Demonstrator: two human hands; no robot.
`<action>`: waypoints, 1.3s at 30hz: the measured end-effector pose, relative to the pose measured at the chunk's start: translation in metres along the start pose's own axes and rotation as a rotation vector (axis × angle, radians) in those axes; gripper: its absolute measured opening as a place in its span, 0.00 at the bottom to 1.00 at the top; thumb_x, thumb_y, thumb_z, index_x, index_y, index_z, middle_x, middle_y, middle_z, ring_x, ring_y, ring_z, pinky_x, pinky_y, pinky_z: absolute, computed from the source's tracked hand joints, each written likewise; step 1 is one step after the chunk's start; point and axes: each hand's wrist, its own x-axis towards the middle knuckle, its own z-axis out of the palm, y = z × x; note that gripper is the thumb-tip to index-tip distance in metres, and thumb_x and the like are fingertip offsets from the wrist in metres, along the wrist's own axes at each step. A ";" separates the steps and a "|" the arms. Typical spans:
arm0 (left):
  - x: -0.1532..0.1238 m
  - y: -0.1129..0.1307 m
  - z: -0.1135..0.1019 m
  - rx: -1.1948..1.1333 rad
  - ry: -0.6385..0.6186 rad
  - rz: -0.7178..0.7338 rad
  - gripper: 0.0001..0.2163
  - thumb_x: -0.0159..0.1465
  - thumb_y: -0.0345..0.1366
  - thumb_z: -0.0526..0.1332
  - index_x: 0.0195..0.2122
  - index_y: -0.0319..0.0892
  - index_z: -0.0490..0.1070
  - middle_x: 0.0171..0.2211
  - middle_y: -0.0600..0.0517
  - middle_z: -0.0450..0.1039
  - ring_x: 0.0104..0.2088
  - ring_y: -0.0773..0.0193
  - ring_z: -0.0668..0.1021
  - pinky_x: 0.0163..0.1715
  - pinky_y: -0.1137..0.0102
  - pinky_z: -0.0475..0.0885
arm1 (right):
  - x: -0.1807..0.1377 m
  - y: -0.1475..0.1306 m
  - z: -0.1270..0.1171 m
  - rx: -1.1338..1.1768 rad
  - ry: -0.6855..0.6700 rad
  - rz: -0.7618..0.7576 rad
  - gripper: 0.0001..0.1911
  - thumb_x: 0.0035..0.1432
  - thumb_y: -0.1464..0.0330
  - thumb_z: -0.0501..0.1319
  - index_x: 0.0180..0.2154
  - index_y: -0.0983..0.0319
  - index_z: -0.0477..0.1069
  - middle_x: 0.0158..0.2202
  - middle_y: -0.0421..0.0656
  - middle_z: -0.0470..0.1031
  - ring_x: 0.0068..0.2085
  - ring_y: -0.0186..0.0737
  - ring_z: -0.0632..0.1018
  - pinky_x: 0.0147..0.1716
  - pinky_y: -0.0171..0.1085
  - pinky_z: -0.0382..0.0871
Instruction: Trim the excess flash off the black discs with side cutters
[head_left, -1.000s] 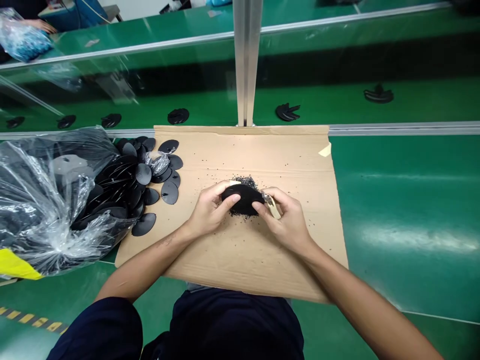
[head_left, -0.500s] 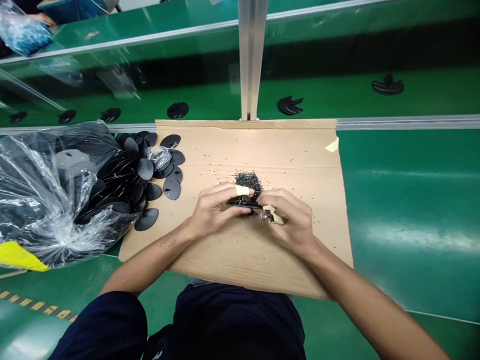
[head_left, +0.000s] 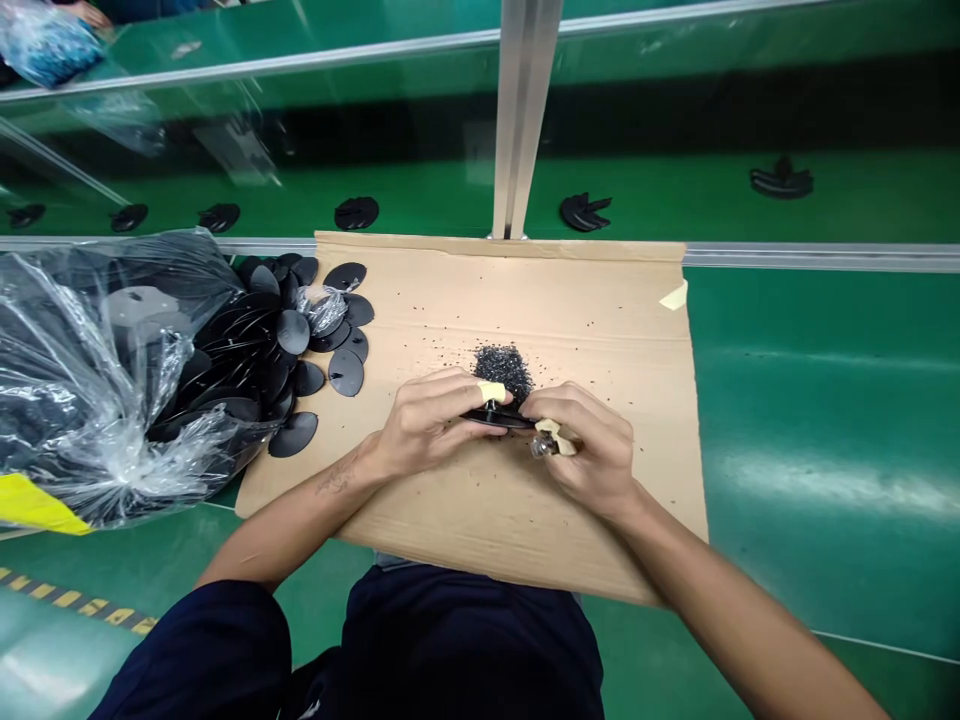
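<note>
My left hand (head_left: pixel 427 420) is closed on a black plastic disc (head_left: pixel 496 418), pinching it near its rim above the cardboard. Pale yellow tape wraps one of its fingers. At the disc's right edge, my right hand (head_left: pixel 589 440) is closed around a small tool (head_left: pixel 541 445) with a shiny end; its exact kind is hard to make out. Cream tape shows at those fingers. Just behind the disc lies a pile of small black scraps (head_left: pixel 504 370) on the cardboard sheet (head_left: pixel 465 510).
A clear plastic bag (head_left: pixel 97 380) spills many black discs (head_left: pixel 292 332) onto the cardboard's left side. A metal post (head_left: pixel 525 120) rises behind the cardboard. Several black parts (head_left: pixel 356 212) lie along the green surface beyond the rail. Another person's hand (head_left: pixel 86 14) shows at the far upper left.
The view has shifted slightly. My hands stay together at the disc, which has tilted a little so that more of its top face shows. Both hands keep their hold.
</note>
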 end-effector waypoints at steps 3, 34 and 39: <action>-0.001 0.000 0.001 -0.013 0.022 0.002 0.11 0.68 0.34 0.66 0.50 0.40 0.77 0.40 0.45 0.83 0.40 0.64 0.83 0.40 0.68 0.80 | 0.000 -0.001 -0.001 0.009 -0.024 -0.001 0.05 0.63 0.73 0.62 0.40 0.59 0.73 0.36 0.45 0.80 0.35 0.40 0.80 0.33 0.39 0.75; -0.001 0.002 -0.001 -0.052 0.067 -0.181 0.09 0.63 0.39 0.71 0.42 0.42 0.81 0.34 0.49 0.83 0.33 0.66 0.81 0.35 0.69 0.76 | 0.011 0.010 -0.016 -0.080 -0.151 0.124 0.07 0.63 0.71 0.61 0.43 0.58 0.74 0.36 0.44 0.78 0.35 0.41 0.78 0.34 0.40 0.71; -0.002 0.001 -0.001 -0.070 0.045 -0.169 0.09 0.64 0.39 0.70 0.42 0.43 0.81 0.32 0.51 0.81 0.33 0.66 0.79 0.34 0.70 0.74 | 0.007 0.018 -0.016 -0.291 -0.213 0.058 0.10 0.63 0.72 0.57 0.44 0.58 0.74 0.35 0.45 0.78 0.34 0.43 0.76 0.34 0.41 0.69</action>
